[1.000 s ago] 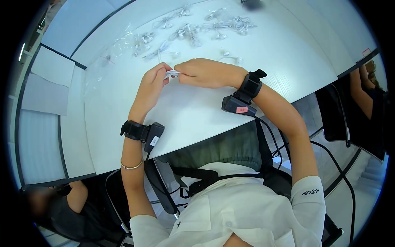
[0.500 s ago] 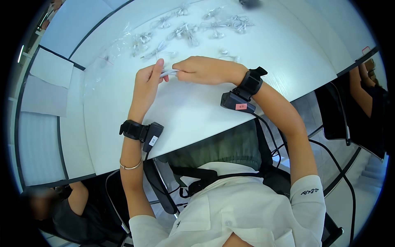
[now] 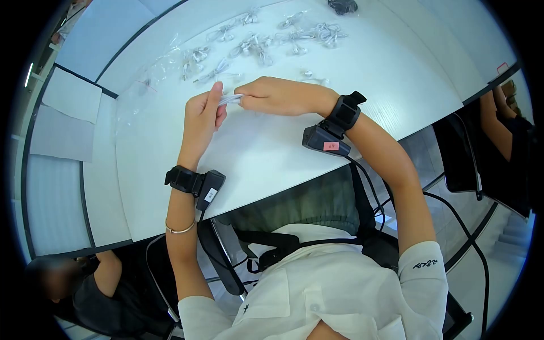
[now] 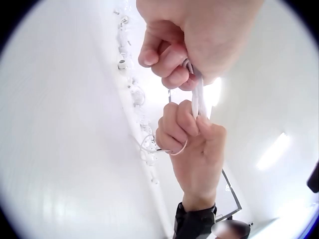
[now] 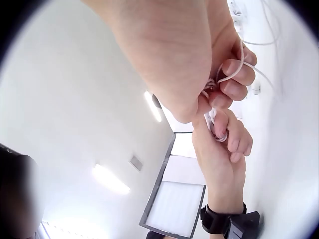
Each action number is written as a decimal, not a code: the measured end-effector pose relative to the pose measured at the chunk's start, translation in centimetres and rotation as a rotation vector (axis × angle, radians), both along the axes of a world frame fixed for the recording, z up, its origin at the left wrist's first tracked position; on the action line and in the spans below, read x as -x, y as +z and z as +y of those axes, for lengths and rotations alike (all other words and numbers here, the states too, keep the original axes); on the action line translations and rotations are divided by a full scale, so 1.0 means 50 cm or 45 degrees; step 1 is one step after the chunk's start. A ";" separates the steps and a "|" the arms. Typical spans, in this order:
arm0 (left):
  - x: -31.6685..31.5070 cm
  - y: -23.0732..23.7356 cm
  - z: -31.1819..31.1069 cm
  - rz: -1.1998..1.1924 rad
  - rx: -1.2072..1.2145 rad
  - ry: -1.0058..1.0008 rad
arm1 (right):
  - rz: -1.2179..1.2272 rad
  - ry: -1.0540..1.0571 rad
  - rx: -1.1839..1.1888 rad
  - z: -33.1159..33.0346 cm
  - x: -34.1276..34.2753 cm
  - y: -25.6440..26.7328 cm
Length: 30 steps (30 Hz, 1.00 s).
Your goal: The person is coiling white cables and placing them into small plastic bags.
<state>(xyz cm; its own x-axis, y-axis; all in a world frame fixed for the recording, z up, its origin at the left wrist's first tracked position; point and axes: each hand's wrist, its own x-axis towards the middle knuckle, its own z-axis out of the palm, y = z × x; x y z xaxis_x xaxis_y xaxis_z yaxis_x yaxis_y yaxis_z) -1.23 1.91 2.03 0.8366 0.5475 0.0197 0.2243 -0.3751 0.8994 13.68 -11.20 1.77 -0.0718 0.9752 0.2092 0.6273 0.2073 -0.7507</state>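
A folded bundle of thin white cable (image 3: pixel 230 99) stretches between my two hands above the table. My left hand (image 3: pixel 199 117) grips its left end, with the thumb pointing up and the fingers curled. From the other side my right hand (image 3: pixel 286 96) pinches the bundle between thumb and curled fingers. In the left wrist view, a loose loop of cable (image 4: pixel 144 145) hangs by the right hand's fingers. The right wrist view shows a loose strand (image 5: pixel 242 59) crossing those fingers, and coils of cable (image 5: pixel 223 138) in the left hand's curled fingers.
Several coiled white cables (image 3: pixel 255 45) lie across the far part of the white table (image 3: pixel 272 147). Clear plastic film (image 3: pixel 164 62) lies at the left, and a dark object (image 3: pixel 343 6) sits at the far edge. Partition panels (image 3: pixel 61 209) border the left side.
My left hand has shifted slightly left and its thumb has lifted upright off the bundle. My right hand has moved a little left and away from me, still holding the cable.
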 end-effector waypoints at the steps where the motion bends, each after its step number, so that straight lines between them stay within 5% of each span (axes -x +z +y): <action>1: 0.000 0.003 -0.001 0.012 0.022 0.003 | -0.004 -0.003 0.000 0.001 -0.001 -0.002; 14: -0.001 -0.012 -0.001 -0.119 -0.400 -0.071 | 0.089 0.006 0.035 0.000 -0.006 -0.004; 24: -0.005 -0.018 0.001 -0.186 -0.105 -0.062 | 0.513 0.075 0.206 0.006 -0.014 0.000; 30: -0.007 -0.014 -0.005 -0.197 -0.118 -0.014 | 0.379 0.007 0.252 0.007 -0.032 -0.001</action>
<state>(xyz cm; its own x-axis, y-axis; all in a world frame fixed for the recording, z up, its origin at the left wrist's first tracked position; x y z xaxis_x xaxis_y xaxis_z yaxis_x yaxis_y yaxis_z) -0.90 1.66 1.33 0.8258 0.5280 0.1983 0.0816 -0.4596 0.8843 15.26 -10.83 1.73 -0.0414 0.9987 0.0285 0.3741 0.0419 -0.9265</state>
